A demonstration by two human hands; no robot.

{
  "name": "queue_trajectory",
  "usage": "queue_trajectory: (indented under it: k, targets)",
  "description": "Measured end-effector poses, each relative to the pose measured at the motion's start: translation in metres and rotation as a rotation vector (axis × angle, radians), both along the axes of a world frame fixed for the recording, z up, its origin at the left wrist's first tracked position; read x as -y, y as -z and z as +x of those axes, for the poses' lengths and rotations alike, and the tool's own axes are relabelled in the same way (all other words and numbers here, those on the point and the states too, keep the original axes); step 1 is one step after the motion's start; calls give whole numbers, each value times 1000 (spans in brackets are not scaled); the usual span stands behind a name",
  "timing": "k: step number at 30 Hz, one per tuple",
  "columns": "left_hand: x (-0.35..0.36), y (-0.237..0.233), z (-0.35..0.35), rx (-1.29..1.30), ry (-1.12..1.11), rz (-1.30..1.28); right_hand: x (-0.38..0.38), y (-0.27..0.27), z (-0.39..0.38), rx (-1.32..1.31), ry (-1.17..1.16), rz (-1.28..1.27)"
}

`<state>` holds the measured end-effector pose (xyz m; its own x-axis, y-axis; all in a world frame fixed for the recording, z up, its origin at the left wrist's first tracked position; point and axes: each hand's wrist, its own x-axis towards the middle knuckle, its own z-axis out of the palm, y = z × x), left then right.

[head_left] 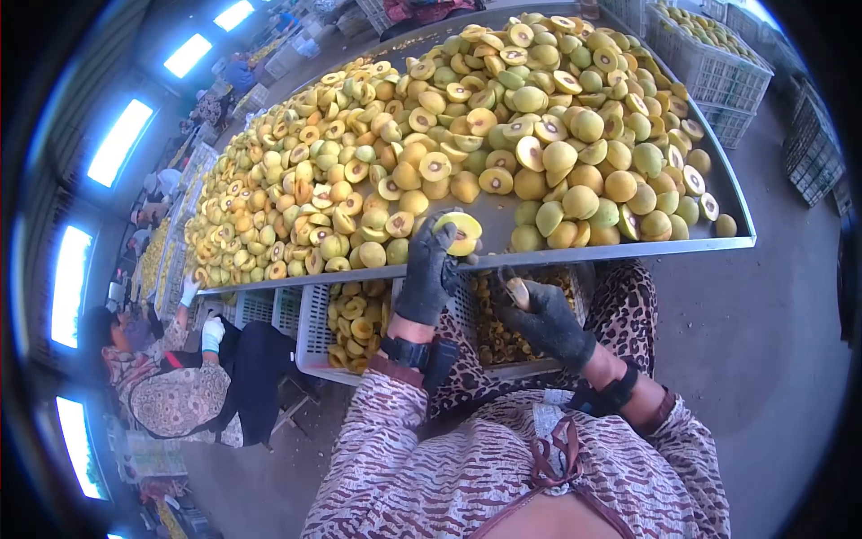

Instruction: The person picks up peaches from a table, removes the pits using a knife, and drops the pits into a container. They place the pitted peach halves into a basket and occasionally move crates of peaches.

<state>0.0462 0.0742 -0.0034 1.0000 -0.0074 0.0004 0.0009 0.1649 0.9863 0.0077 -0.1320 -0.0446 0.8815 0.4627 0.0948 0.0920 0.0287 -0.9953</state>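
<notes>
My left hand (428, 274), in a dark glove, holds a halved yellow fruit (459, 234) at the near edge of the metal table (664, 249), its cut face showing. To its right, my right hand (545, 316), also gloved, is closed around a tool with a light wooden handle (517, 291); the tool's tip is hard to make out. Beyond both hands a large heap of whole and halved fruit (395, 153) covers much of the table. Below the edge, a white crate (314, 346) contains fruit pieces, and another crate with small dark pieces (503, 337) lies beneath my hands.
At the left, a person (184, 386) in white gloves sits beside the same table. Stacked crates (718, 76) with fruit stand at the back right, with another crate (813, 148) farther right. More people and fruit tables line the far left.
</notes>
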Motion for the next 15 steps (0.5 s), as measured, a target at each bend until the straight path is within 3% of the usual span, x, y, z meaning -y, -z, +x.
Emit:
queue_trajectory:
  k: [4, 6, 7, 8, 10, 11, 13, 14, 15]
  targets:
    - [37, 4, -29, 231, -116, 108, -24, 2, 10, 93, 82, 87]
    - [46, 7, -33, 475, -116, 490, -28, 14, 12, 27, 214, 71]
    - [50, 10, -32, 74, -51, -426, -29, 16, 12, 86, 272, 86]
    - [52, 13, -31, 71, -41, -432, -26, 16, 12, 86, 282, 80]
    - [58, 21, -27, 418, -98, 339, -16, 14, 10, 122, 301, 38]
    - [63, 24, -27, 418, -92, 330, -11, 12, 9, 123, 308, 30]
    - [74, 29, -25, 255, -146, -106, -4, 8, 10, 4, 228, 21]
    - [77, 30, -24, 256, -147, -108, -3, 9, 10, 5, 227, 19]
    - [79, 31, -24, 171, -137, -291, -3, 11, 9, 67, 216, -6]
